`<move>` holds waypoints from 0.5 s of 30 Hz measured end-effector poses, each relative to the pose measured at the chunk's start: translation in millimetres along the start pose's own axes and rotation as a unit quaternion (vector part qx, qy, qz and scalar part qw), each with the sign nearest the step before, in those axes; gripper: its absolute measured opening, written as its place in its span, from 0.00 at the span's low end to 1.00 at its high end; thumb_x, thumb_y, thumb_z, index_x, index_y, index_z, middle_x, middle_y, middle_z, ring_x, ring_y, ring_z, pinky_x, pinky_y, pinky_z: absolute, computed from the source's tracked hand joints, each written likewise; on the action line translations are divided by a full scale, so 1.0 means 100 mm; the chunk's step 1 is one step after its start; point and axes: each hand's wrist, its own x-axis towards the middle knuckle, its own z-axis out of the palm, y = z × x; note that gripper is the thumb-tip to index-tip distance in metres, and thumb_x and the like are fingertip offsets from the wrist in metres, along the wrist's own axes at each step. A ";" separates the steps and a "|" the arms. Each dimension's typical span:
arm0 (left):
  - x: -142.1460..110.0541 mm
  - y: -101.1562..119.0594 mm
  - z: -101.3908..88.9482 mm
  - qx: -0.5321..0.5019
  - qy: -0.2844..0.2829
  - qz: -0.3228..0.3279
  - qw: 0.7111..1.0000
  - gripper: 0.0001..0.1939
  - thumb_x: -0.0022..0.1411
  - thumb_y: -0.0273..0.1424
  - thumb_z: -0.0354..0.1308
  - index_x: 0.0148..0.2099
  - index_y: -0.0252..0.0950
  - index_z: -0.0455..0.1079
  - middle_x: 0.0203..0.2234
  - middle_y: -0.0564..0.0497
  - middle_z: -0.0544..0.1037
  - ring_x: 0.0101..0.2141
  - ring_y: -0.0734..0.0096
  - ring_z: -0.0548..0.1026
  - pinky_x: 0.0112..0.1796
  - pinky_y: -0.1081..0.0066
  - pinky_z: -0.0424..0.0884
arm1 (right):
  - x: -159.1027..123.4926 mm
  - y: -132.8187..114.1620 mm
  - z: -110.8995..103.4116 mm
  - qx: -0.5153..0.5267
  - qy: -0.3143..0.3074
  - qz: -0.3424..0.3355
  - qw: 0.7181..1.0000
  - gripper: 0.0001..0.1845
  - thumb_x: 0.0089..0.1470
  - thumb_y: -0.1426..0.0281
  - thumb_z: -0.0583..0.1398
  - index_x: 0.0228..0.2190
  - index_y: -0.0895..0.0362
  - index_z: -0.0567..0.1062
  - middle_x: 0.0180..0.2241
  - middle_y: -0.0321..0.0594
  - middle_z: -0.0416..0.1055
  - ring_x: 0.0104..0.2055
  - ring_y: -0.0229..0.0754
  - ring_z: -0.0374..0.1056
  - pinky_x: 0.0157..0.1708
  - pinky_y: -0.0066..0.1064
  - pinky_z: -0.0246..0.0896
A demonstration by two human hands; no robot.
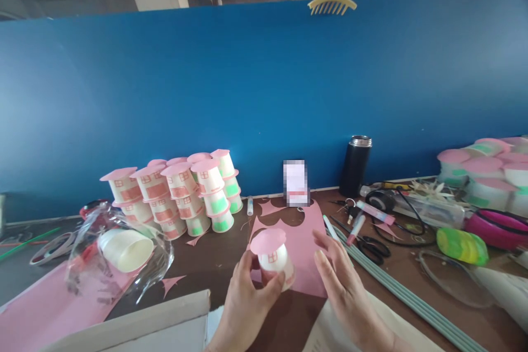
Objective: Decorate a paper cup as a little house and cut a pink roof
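The left grip (251, 300) holds a red-marked cup (273, 259) before a pixelated panel (296, 182).

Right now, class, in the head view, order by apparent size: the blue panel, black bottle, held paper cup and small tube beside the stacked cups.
1. Blue panel
2. Black bottle and held paper cup: too alike to rank, the cup being nearer
3. Small tube
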 end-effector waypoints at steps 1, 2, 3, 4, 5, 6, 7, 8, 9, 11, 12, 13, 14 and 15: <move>0.00 0.01 0.00 -0.027 0.001 -0.007 1.000 0.22 0.53 0.44 0.61 0.46 0.36 0.70 0.36 0.45 0.79 0.38 0.57 0.76 0.40 0.65 0.69 | 0.00 -0.01 0.00 0.007 -0.014 0.000 1.000 0.24 0.64 0.53 0.48 0.57 0.48 0.60 0.59 0.45 0.60 0.62 0.49 0.57 0.59 0.46 0.58; 0.01 0.02 0.01 -0.059 0.003 -0.015 0.998 0.22 0.53 0.44 0.61 0.45 0.36 0.70 0.35 0.45 0.80 0.36 0.57 0.76 0.39 0.65 0.70 | 0.00 -0.02 0.00 0.011 -0.028 -0.001 1.000 0.23 0.64 0.54 0.48 0.56 0.48 0.61 0.58 0.45 0.61 0.61 0.48 0.59 0.57 0.43 0.61; 0.01 0.02 0.03 -0.098 0.004 -0.023 0.995 0.21 0.53 0.45 0.62 0.44 0.35 0.71 0.34 0.45 0.80 0.36 0.57 0.76 0.39 0.65 0.70 | 0.00 -0.03 -0.01 0.011 -0.041 -0.001 0.999 0.22 0.64 0.54 0.48 0.55 0.49 0.62 0.57 0.45 0.62 0.59 0.48 0.61 0.55 0.40 0.63; 0.02 0.03 0.04 -0.143 0.004 -0.029 0.989 0.21 0.53 0.45 0.62 0.44 0.35 0.71 0.35 0.45 0.80 0.37 0.56 0.77 0.39 0.65 0.70 | 0.00 -0.05 -0.01 0.010 -0.051 -0.001 0.999 0.22 0.64 0.54 0.48 0.55 0.49 0.63 0.56 0.44 0.64 0.58 0.48 0.63 0.53 0.38 0.65; 0.02 0.03 0.05 -0.192 0.001 -0.036 0.981 0.21 0.53 0.45 0.62 0.44 0.35 0.72 0.36 0.45 0.81 0.38 0.55 0.77 0.40 0.65 0.71 | 0.00 -0.07 -0.01 0.008 -0.059 -0.002 0.998 0.21 0.64 0.54 0.49 0.54 0.49 0.64 0.55 0.44 0.65 0.57 0.47 0.64 0.52 0.37 0.66; 0.02 0.02 0.06 -0.239 -0.005 -0.047 0.970 0.22 0.53 0.45 0.62 0.44 0.35 0.73 0.37 0.44 0.81 0.41 0.54 0.77 0.42 0.65 0.70 | 0.00 -0.10 -0.02 0.004 -0.064 -0.005 0.998 0.21 0.64 0.54 0.49 0.53 0.49 0.64 0.55 0.44 0.66 0.57 0.47 0.65 0.51 0.36 0.67; 0.02 0.00 0.06 -0.282 -0.016 -0.060 0.958 0.22 0.54 0.45 0.62 0.45 0.35 0.73 0.40 0.44 0.81 0.44 0.54 0.76 0.44 0.65 0.70 | 0.00 -0.12 -0.02 -0.002 -0.070 -0.007 0.998 0.21 0.64 0.54 0.49 0.52 0.50 0.65 0.54 0.44 0.67 0.56 0.47 0.66 0.51 0.35 0.67; 0.02 -0.02 0.05 -0.321 -0.030 -0.076 0.943 0.22 0.55 0.45 0.62 0.47 0.36 0.73 0.42 0.44 0.80 0.46 0.54 0.75 0.45 0.64 0.70 | 0.00 -0.14 -0.03 -0.008 -0.076 -0.010 0.997 0.20 0.64 0.54 0.49 0.52 0.50 0.66 0.53 0.44 0.68 0.55 0.47 0.66 0.51 0.35 0.66; 0.02 -0.04 0.05 -0.357 -0.042 -0.095 0.928 0.22 0.56 0.45 0.62 0.48 0.36 0.73 0.43 0.44 0.80 0.47 0.55 0.74 0.45 0.64 0.70 | 0.00 -0.15 -0.03 -0.014 -0.082 -0.011 0.996 0.20 0.64 0.55 0.49 0.51 0.50 0.66 0.53 0.44 0.69 0.54 0.46 0.67 0.51 0.34 0.66; 0.03 -0.10 0.04 -0.414 -0.061 -0.128 0.899 0.21 0.57 0.44 0.62 0.48 0.36 0.73 0.44 0.44 0.80 0.44 0.59 0.75 0.43 0.65 0.71 | 0.00 -0.17 -0.03 -0.019 -0.096 -0.007 0.995 0.20 0.65 0.55 0.48 0.51 0.50 0.66 0.52 0.43 0.69 0.53 0.45 0.68 0.51 0.33 0.66; 0.04 -0.13 0.03 -0.437 -0.061 -0.143 0.886 0.21 0.57 0.44 0.62 0.47 0.35 0.73 0.42 0.44 0.80 0.41 0.62 0.76 0.41 0.66 0.72 | 0.00 -0.17 -0.03 -0.019 -0.099 -0.004 0.995 0.19 0.65 0.55 0.48 0.51 0.50 0.66 0.52 0.43 0.69 0.53 0.44 0.68 0.50 0.32 0.66; 0.04 -0.15 0.03 -0.457 -0.063 -0.154 0.874 0.20 0.57 0.43 0.63 0.47 0.35 0.73 0.40 0.44 0.80 0.38 0.64 0.76 0.39 0.67 0.72 | 0.00 -0.16 -0.03 -0.016 -0.103 -0.002 0.995 0.19 0.65 0.55 0.48 0.51 0.50 0.66 0.52 0.42 0.69 0.52 0.43 0.68 0.50 0.32 0.66; 0.05 -0.16 0.03 -0.473 -0.063 -0.165 0.863 0.20 0.57 0.42 0.63 0.46 0.34 0.73 0.38 0.44 0.80 0.35 0.66 0.76 0.38 0.67 0.72 | 0.00 -0.16 -0.02 -0.012 -0.103 -0.001 0.995 0.19 0.65 0.55 0.48 0.51 0.50 0.66 0.52 0.42 0.69 0.52 0.43 0.68 0.50 0.31 0.65; 0.06 -0.17 0.03 -0.486 -0.063 -0.174 0.854 0.19 0.57 0.42 0.64 0.45 0.34 0.73 0.36 0.45 0.80 0.33 0.68 0.76 0.37 0.68 0.72 | 0.00 -0.15 -0.02 -0.008 -0.104 0.000 0.995 0.19 0.65 0.55 0.48 0.51 0.50 0.66 0.52 0.42 0.69 0.52 0.43 0.68 0.50 0.31 0.65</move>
